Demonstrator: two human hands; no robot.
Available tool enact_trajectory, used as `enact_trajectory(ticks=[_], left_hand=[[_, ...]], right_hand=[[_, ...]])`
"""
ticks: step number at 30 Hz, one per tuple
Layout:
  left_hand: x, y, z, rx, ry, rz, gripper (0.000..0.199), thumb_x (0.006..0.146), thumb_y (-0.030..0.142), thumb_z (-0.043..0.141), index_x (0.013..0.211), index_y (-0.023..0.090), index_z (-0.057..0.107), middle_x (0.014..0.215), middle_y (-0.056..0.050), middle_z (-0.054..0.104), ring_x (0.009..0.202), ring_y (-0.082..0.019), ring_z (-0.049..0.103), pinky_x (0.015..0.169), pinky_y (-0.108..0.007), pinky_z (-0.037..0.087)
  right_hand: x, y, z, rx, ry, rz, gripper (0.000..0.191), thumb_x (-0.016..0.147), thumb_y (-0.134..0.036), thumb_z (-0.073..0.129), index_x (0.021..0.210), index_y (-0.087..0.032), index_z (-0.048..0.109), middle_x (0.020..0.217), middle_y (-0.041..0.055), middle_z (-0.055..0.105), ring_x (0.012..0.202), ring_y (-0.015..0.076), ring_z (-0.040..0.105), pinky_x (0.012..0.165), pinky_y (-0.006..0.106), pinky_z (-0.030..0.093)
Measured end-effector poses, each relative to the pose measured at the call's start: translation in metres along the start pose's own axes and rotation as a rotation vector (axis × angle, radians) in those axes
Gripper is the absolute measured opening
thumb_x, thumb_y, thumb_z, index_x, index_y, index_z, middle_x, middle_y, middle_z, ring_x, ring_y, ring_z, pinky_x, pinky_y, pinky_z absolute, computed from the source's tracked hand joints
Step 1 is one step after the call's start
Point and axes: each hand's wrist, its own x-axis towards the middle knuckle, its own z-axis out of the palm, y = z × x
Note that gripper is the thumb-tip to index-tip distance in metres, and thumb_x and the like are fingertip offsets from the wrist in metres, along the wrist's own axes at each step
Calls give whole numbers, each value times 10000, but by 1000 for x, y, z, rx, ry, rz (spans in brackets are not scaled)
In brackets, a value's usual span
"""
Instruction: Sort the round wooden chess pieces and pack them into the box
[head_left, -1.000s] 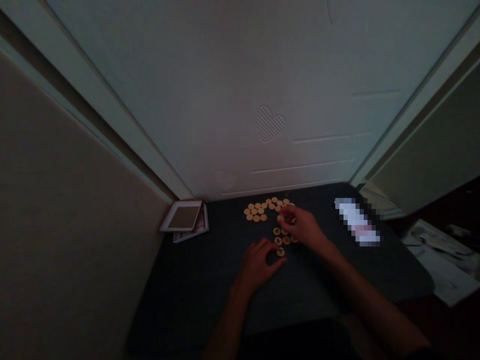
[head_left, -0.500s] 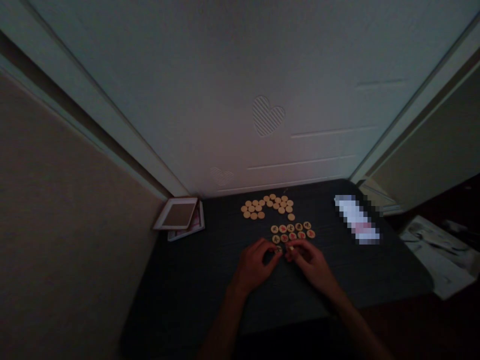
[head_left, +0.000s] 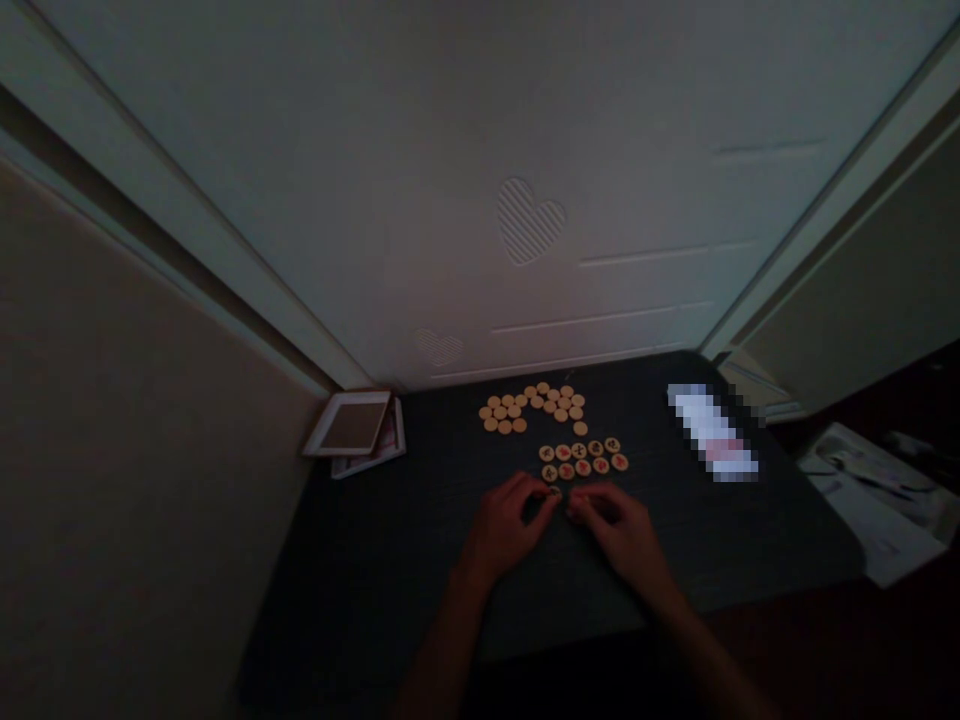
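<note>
Thumb and forefinger of my left hand (head_left: 506, 525) are closed on a round wooden piece (head_left: 554, 494) low over the dark table. Beside it, my right hand (head_left: 619, 520) is pinched too; a small part of something pale shows at its fingertips, too little to make out. Just beyond my hands, two rows of round pieces (head_left: 583, 468) lie face up with red or black characters. Farther back sits a loose cluster of plain-faced round pieces (head_left: 512, 411), with a single plain piece (head_left: 580, 429) at its right front.
Two framed items (head_left: 356, 425) overlap at the table's back left corner. A blurred-out bright object (head_left: 712, 433) lies at the right. The dark table (head_left: 360, 580) meets a pale panel (head_left: 375, 200) with heart reliefs. Papers (head_left: 892, 520) lie beyond the right edge.
The view has shifted slightly. My right fingers have drawn closer together, and the pale thing at their tips shows less. The rows and the cluster look the same.
</note>
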Motion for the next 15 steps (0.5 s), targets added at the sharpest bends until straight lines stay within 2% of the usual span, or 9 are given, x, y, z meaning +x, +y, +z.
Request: enact_trajectory(ticks=[4, 9, 15], left_hand=[[0, 0, 0, -5, -1, 0, 128, 978, 307, 597, 959, 229, 698, 920, -12, 705, 751, -123, 646, 688, -229, 515], [-1, -2, 1, 11, -5, 3, 146, 998, 300, 560, 984, 232, 688, 923, -16, 704, 777, -133, 653, 717, -245, 519], [-1, -4, 2, 32, 21, -14, 156, 1007, 302, 542, 1013, 232, 681, 934, -23, 713, 796, -145, 666, 720, -255, 521]], right_hand=[[-3, -2, 0, -150, 28, -72, 245, 886, -458, 697, 960, -234, 763, 911, 57, 764, 830, 218, 720, 775, 333, 573], [0, -4, 3, -80, 104, -14, 265, 928, -448, 638, 1053, -237, 740, 959, 56, 759, 798, 203, 724, 760, 327, 592], [2, -3, 3, -95, 141, -139, 225, 935, -417, 637, 1041, -247, 742, 1073, 86, 702, 881, 212, 709, 773, 342, 614]])
